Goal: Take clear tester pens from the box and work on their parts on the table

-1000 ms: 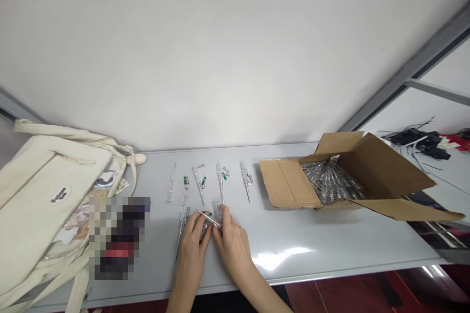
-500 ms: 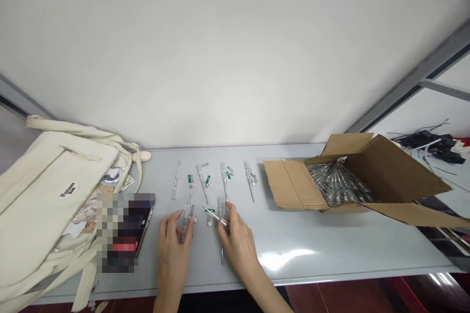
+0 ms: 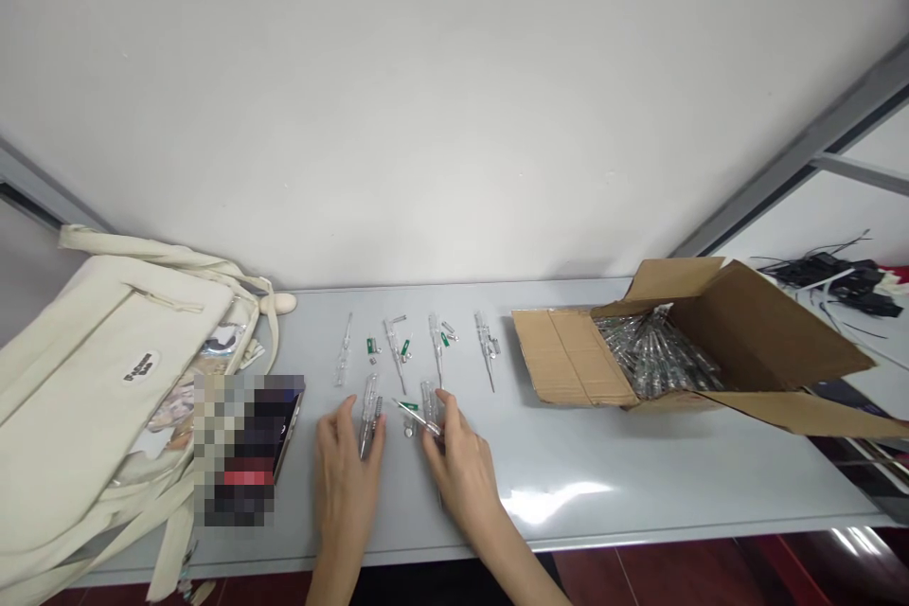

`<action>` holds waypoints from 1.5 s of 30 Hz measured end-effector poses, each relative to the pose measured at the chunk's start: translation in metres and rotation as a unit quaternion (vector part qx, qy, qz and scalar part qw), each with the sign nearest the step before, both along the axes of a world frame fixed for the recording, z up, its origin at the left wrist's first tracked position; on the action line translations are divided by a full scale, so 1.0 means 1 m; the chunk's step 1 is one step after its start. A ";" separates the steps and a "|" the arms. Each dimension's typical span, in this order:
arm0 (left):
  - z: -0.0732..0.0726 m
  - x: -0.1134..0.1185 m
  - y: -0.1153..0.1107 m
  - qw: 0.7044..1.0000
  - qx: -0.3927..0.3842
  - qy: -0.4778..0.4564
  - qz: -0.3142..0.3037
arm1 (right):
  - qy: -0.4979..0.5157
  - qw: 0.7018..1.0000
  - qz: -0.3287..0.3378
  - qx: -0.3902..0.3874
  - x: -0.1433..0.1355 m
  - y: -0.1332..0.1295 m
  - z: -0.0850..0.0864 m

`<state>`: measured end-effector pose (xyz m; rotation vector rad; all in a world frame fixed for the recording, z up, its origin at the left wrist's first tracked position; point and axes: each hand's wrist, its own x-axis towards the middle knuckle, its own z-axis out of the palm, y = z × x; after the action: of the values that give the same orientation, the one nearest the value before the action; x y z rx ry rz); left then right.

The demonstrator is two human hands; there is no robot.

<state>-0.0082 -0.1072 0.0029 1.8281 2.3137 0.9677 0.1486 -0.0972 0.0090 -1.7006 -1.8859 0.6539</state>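
My right hand [image 3: 465,459] pinches a clear-handled tester screwdriver [image 3: 418,417], its thin metal tip pointing up and left. Under it lie another clear tester screwdriver [image 3: 428,398], a green strip [image 3: 407,406] and a small metal cap [image 3: 409,432]. My left hand [image 3: 347,459] rests low over the table, thumb and forefinger apart on either side of a clear tester screwdriver [image 3: 369,407]. A coil spring [image 3: 378,408] lies by the left thumb; whether they touch, I cannot tell. Behind both hands, several more testers [image 3: 395,350] lie in a row with springs, green strips and caps.
An open cardboard box [image 3: 568,355] at the right holds many clear testers [image 3: 657,350]. A cream bag [image 3: 106,379] and a partly blurred phone [image 3: 288,431] lie on the left. A white wall [image 3: 454,114] rises behind the grey table [image 3: 568,464]. Black cables [image 3: 838,279] lie far right.
My left hand has shifted slightly right, and its thumb and forefinger have spread around the tester on the table. My right hand still holds its tester in nearly the same place.
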 end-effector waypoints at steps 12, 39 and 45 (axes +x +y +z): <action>-0.003 0.000 0.012 0.957 -0.069 0.278 -0.038 | -0.030 0.999 0.011 -0.010 -0.002 0.001 0.001; 0.000 -0.040 0.025 0.952 -0.081 0.265 -0.129 | -0.152 0.986 0.055 0.026 -0.011 0.008 0.000; 0.005 -0.036 0.025 0.954 -0.103 0.249 -0.130 | -0.148 0.986 0.061 0.037 -0.008 0.007 0.002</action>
<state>-0.0442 -0.0824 0.0077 2.4096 2.2040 0.2364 0.1406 -0.0906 0.0113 -1.7206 -2.2041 0.3858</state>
